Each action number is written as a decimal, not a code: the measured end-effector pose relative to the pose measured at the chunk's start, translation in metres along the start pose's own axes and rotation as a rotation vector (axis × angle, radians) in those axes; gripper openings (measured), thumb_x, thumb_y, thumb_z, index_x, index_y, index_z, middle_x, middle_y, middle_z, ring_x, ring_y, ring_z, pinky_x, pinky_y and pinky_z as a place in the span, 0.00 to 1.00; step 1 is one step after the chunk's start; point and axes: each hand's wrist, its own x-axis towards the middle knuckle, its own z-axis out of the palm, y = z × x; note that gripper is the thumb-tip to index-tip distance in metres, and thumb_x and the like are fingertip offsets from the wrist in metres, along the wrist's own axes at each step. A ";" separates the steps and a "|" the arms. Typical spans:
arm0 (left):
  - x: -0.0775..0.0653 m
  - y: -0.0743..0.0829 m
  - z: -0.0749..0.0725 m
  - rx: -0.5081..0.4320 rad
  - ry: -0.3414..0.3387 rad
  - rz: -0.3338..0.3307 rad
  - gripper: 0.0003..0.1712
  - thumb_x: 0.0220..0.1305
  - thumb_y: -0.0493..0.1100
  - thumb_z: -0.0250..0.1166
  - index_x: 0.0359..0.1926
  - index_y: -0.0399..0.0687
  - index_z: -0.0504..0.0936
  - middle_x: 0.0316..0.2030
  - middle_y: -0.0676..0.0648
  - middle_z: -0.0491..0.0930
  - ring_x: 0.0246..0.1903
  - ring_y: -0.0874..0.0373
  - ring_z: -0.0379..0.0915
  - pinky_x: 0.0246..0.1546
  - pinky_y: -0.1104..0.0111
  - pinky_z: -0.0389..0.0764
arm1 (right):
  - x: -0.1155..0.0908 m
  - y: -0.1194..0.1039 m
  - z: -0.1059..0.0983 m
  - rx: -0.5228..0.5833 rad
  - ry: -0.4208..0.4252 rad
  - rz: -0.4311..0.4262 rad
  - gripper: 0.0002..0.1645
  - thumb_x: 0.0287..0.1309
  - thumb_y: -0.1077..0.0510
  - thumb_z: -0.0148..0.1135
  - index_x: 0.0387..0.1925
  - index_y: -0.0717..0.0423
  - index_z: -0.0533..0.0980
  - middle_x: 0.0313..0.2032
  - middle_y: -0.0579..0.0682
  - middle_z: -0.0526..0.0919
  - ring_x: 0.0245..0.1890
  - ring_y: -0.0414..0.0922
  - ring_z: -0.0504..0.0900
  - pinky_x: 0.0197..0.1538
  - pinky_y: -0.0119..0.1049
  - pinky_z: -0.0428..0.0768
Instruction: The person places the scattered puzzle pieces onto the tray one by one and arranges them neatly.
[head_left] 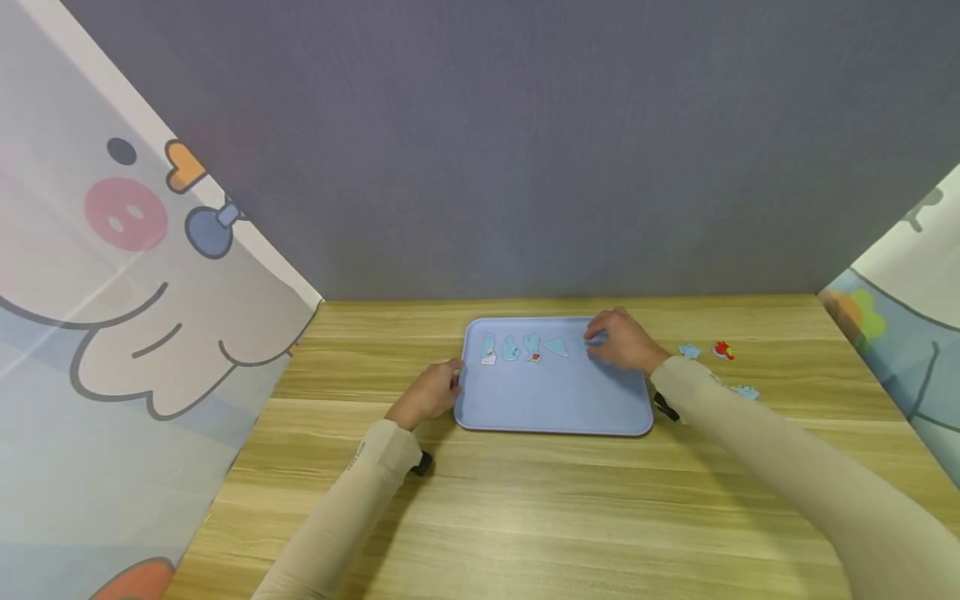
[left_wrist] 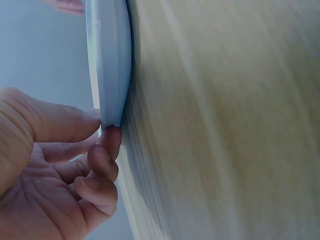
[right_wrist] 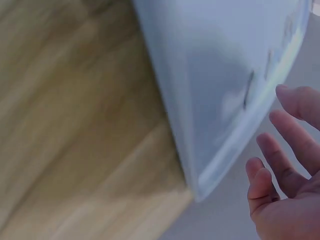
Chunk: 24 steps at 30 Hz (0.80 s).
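Observation:
A shallow light-blue tray [head_left: 555, 404] lies on the wooden table. My left hand [head_left: 427, 393] pinches its left rim; in the left wrist view the thumb [left_wrist: 70, 120] is on the rim and fingertips are at its lower edge. Several flat pale-blue cutout pieces stand in a row along the tray's far side, among them a triangular piece [head_left: 556, 346] and one with a red spot [head_left: 532, 347]. Over the tray's far right is my right hand [head_left: 626, 343], fingers spread and loosely bent with nothing between them. A piece [head_left: 584, 350] beside its fingertips is partly hidden.
Right of the tray on the table [head_left: 525, 517] lie a blue piece [head_left: 689, 351], a red piece [head_left: 723, 350] and another blue piece [head_left: 746, 392] partly behind the right sleeve. A grey partition [head_left: 570, 167] rises behind the table, with cartoon-printed panels at both sides.

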 end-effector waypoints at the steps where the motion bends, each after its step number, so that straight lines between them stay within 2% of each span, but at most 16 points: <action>1: 0.000 0.000 0.000 -0.001 0.001 -0.001 0.26 0.63 0.32 0.60 0.62 0.32 0.68 0.29 0.47 0.75 0.25 0.58 0.70 0.27 0.69 0.74 | -0.002 0.002 -0.004 0.007 0.006 0.011 0.11 0.47 0.64 0.70 0.36 0.65 0.83 0.44 0.60 0.80 0.50 0.59 0.70 0.59 0.52 0.60; 5: 0.000 0.000 0.000 0.000 -0.003 -0.008 0.27 0.63 0.32 0.60 0.63 0.33 0.67 0.29 0.47 0.76 0.24 0.59 0.71 0.26 0.70 0.74 | -0.013 0.011 -0.024 0.014 0.021 0.057 0.12 0.51 0.64 0.68 0.38 0.67 0.82 0.47 0.64 0.79 0.55 0.62 0.68 0.63 0.55 0.54; 11: -0.001 0.000 -0.001 -0.003 -0.010 -0.014 0.27 0.63 0.32 0.60 0.63 0.32 0.67 0.30 0.47 0.76 0.25 0.58 0.71 0.27 0.69 0.74 | -0.036 0.030 -0.046 0.011 0.038 0.117 0.14 0.52 0.64 0.65 0.41 0.68 0.81 0.47 0.65 0.78 0.56 0.65 0.64 0.61 0.58 0.56; 13: -0.002 0.000 -0.002 0.000 -0.010 -0.013 0.27 0.63 0.32 0.60 0.63 0.33 0.67 0.30 0.47 0.76 0.25 0.58 0.71 0.27 0.68 0.74 | -0.043 0.036 -0.049 -0.008 0.047 0.107 0.14 0.52 0.64 0.66 0.41 0.68 0.81 0.46 0.65 0.78 0.55 0.66 0.65 0.60 0.58 0.57; 17: -0.001 0.000 -0.002 0.009 -0.013 -0.013 0.27 0.63 0.32 0.60 0.63 0.33 0.67 0.31 0.47 0.77 0.26 0.58 0.71 0.29 0.68 0.74 | -0.054 0.044 -0.052 -0.020 0.046 0.123 0.14 0.52 0.63 0.66 0.41 0.69 0.80 0.45 0.66 0.79 0.54 0.66 0.66 0.62 0.60 0.51; 24: 0.000 -0.001 -0.001 0.004 -0.011 0.004 0.27 0.63 0.32 0.60 0.63 0.33 0.67 0.29 0.48 0.76 0.24 0.59 0.71 0.27 0.69 0.74 | -0.069 0.050 -0.056 -0.042 0.043 0.176 0.16 0.52 0.61 0.68 0.42 0.69 0.80 0.44 0.67 0.79 0.50 0.67 0.66 0.57 0.60 0.59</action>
